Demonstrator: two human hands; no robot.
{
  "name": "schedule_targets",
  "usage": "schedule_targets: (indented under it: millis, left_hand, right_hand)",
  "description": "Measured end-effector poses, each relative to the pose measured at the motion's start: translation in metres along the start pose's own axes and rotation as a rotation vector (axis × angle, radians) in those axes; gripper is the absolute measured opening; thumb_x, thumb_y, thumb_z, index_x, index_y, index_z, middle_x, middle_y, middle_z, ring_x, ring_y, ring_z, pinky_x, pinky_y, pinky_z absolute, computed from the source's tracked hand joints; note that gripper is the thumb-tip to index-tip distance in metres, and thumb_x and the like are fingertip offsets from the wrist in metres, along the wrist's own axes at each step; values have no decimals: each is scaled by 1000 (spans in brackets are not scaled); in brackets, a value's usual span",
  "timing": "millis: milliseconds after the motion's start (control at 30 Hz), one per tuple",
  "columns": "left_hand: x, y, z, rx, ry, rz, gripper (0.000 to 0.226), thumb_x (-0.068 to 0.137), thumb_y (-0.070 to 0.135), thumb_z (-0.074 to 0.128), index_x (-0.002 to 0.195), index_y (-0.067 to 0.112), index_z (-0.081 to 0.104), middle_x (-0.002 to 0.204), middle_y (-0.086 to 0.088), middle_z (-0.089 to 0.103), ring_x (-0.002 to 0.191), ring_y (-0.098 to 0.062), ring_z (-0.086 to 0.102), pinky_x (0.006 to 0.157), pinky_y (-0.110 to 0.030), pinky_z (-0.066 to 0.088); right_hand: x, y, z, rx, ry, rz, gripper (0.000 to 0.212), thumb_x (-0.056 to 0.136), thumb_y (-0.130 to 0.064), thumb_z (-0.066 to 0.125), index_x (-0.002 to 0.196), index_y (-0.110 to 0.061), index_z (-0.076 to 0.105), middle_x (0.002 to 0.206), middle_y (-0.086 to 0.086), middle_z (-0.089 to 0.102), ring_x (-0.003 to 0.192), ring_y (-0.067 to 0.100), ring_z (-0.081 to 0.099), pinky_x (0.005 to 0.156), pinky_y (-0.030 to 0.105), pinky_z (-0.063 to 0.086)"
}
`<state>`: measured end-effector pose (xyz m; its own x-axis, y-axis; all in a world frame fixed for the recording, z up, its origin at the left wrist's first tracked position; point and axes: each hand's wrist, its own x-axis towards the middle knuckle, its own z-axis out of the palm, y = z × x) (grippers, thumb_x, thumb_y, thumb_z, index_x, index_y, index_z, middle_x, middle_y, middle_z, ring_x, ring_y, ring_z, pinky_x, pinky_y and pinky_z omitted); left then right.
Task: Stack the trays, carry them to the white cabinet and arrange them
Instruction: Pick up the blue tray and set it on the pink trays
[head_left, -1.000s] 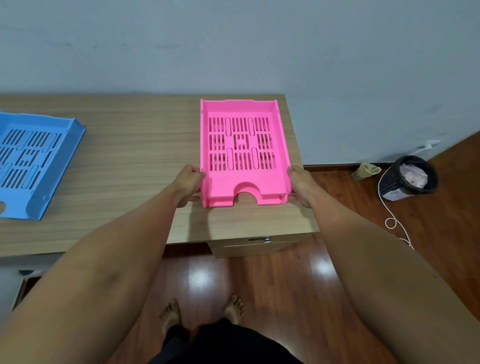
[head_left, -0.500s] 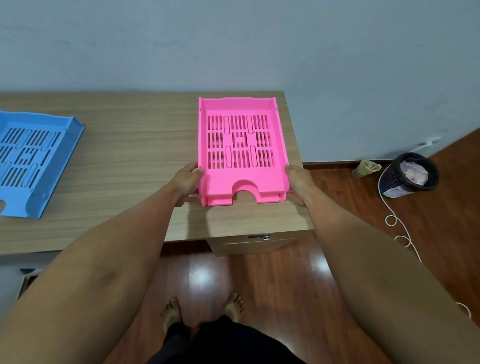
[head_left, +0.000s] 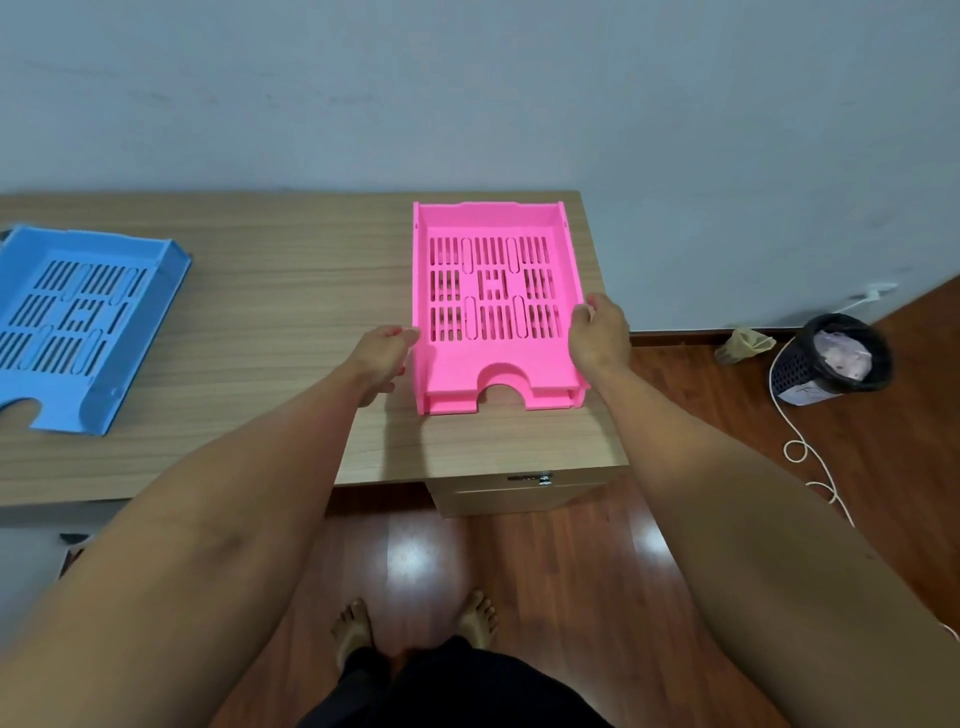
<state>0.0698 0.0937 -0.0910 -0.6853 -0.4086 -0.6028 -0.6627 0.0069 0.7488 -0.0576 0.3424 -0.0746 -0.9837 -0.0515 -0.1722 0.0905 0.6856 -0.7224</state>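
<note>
A pink slotted tray (head_left: 493, 358) lies on the right end of the wooden desk (head_left: 291, 291). Its front edge shows two layers, one pink tray nested on another. My left hand (head_left: 382, 358) is at the tray's left wall with its fingers apart, the tips touching the wall. My right hand (head_left: 597, 338) is against the right wall, thumb and fingers curled on the rim. A blue tray (head_left: 78, 317) of the same shape lies at the desk's far left, partly cut off by the frame. No white cabinet is in view.
The desk stands against a grey wall, with a drawer unit (head_left: 519, 491) under its right end. On the wooden floor to the right are a black bin (head_left: 831, 358) and a white cord (head_left: 810, 457). My bare feet (head_left: 415, 629) are below.
Both hands have slid from the tray's front corners farther along its side walls. My left hand has loosened its hold. The tray has barely moved.
</note>
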Motion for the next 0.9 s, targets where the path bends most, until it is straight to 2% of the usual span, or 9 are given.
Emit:
schedule_targets:
  millis: [67,100,200,300,433,600,700,800,900]
  left_hand:
    - [1,5,-12,8,64,28,59,102,35,55,153,9,40,105,-4,60,100,-23,55,68,-33,46]
    - [0,8,-19,11,86,41,60,101,33,57,152,7,41,101,-3,60,99,-23,56,67,-32,46]
    - [1,9,-48,24,148,59,61,95,31,66,147,7,47,133,-12,63,120,-29,61,87,-38,54]
    - [1,1,-85,32,209,65,57,87,33,71,137,10,57,132,-15,66,119,-31,65,103,-46,53]
    - [6,-21,-146,52,275,69,59,76,43,70,128,14,64,124,-14,71,115,-31,68,105,-50,52]
    - [-8,-45,-232,70,322,74,47,88,34,67,131,14,62,126,-12,68,119,-28,65,107,-48,51]
    - [-6,-71,-294,77,347,77,49,86,35,67,130,15,63,125,-15,69,118,-31,66,105,-50,52]
    - [-1,-100,-357,122,370,80,49,79,36,67,124,16,67,119,-15,72,113,-35,68,100,-51,55]
    - [-11,-124,-412,190,389,89,43,88,29,67,127,11,67,124,-12,70,113,-32,66,101,-43,53]
  right_hand:
    - [2,-20,2,-19,7,-76,40,108,-24,44,143,-9,56,146,14,58,129,34,59,110,50,49]
    - [3,-30,5,-16,-8,-100,41,108,-21,46,145,-7,56,149,15,57,132,34,58,111,45,48]
    - [-4,-57,21,-20,-73,-164,39,107,-12,47,144,-2,56,149,19,57,128,34,61,102,33,46]
    - [-21,-82,48,-26,-156,-205,39,105,-6,48,142,0,57,146,18,61,116,31,67,96,30,49]
    - [-48,-121,93,-45,-211,-268,30,103,-1,49,128,5,65,131,23,68,117,37,67,102,39,52]
    - [-88,-168,166,-42,-232,-300,31,98,-4,53,124,0,69,127,20,71,118,35,66,103,37,51]
    - [-114,-196,216,-31,-235,-279,31,95,-6,54,121,-3,71,125,18,72,117,36,66,102,40,53]
    - [-145,-225,267,-34,-232,-247,33,95,-7,54,122,-5,72,125,18,73,118,35,66,102,37,51]
    - [-179,-251,315,-28,-260,-204,37,96,-10,53,129,-6,69,132,17,71,123,34,65,105,35,49]
